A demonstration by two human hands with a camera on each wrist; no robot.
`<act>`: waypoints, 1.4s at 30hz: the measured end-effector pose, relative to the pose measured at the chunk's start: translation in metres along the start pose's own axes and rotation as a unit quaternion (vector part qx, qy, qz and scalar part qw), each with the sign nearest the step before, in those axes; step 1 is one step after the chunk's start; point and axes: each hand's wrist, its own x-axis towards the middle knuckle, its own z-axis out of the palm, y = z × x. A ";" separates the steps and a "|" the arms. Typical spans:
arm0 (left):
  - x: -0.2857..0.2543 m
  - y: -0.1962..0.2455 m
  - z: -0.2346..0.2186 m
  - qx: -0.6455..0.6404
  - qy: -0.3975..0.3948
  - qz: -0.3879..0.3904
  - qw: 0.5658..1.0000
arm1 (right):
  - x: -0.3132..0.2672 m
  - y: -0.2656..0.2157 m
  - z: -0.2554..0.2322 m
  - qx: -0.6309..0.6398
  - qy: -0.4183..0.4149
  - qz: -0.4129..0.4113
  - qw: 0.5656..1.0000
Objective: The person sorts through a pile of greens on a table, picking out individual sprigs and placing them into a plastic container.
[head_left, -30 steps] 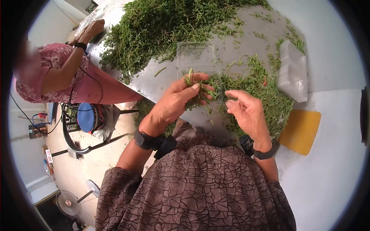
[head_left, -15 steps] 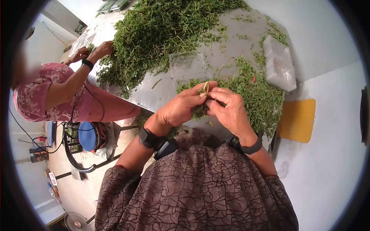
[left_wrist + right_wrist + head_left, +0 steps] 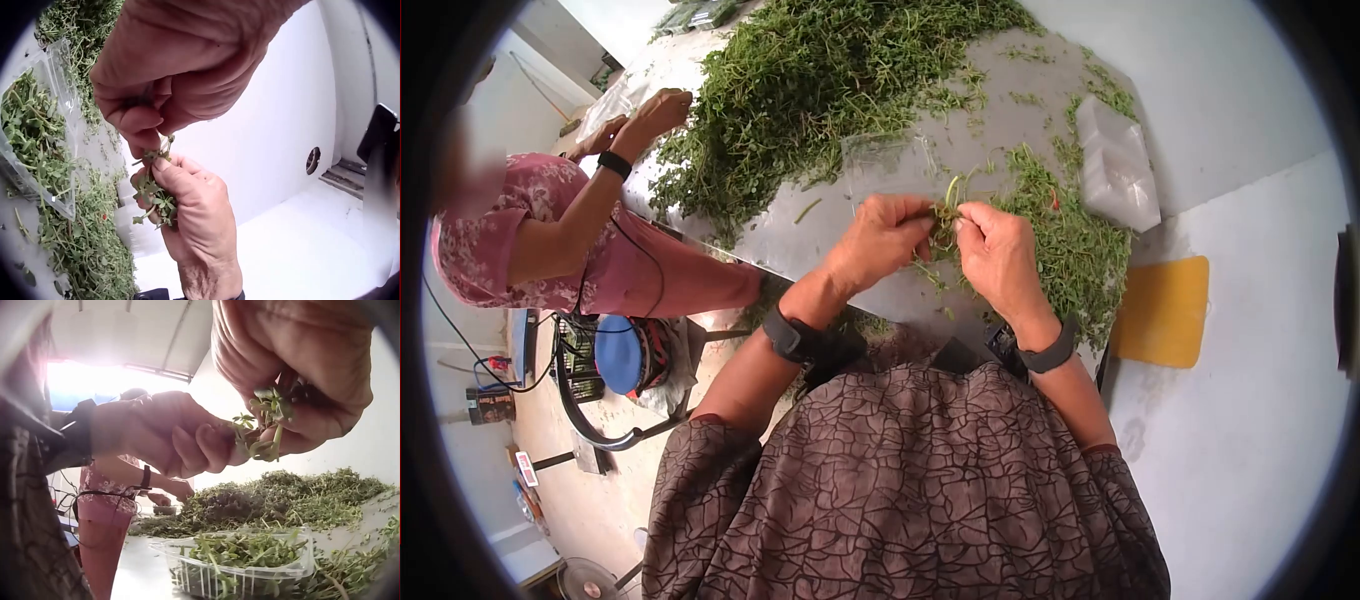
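Note:
Small leafy green sprigs (image 3: 946, 212) are pinched between both hands, fingertips nearly meeting, above the table's near edge. My left hand (image 3: 878, 240) grips them from the left with curled fingers, and my right hand (image 3: 1000, 258) pinches them between thumb and forefinger. In the left wrist view leaves (image 3: 164, 206) hang out beside the right hand's (image 3: 203, 212) thumb. The right wrist view shows a pale stem (image 3: 277, 439) sticking out between the hands. Below them stands a clear plastic box (image 3: 250, 572) with greens in it.
A large heap of greens (image 3: 800, 90) covers the table's far part, with more greens (image 3: 1065, 250) at the right. Stacked clear containers (image 3: 1118, 165) stand at the right edge, near a yellow stool (image 3: 1165, 312). Another person (image 3: 550, 235) in pink works at the left.
The right hand, apart from the left a second ago, has come to it and now pinches the sprigs. Since half a second ago, the hands have drawn slightly apart. The other person's hands have moved.

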 end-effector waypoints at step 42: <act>-0.025 -0.076 -0.017 0.253 0.196 0.253 0.913 | -0.026 0.038 -0.013 -0.061 -0.093 0.062 0.992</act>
